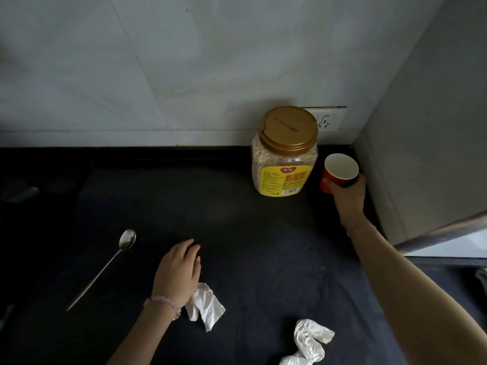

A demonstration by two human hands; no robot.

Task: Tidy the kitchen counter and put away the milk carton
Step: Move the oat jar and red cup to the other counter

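Crumpled tissue lies at the near counter edge, a second tissue pinned under the left hand's heel, that palm flat on the black counter, fingers loosely spread, gripping nothing. Far right, the right hand reaches out, fingers wrapped around a tilted red paper cup, white and empty inside, wedged between the oats jar and the side wall. Left, a long spoon lies apart; mid-counter is bare. No milk carton shows.
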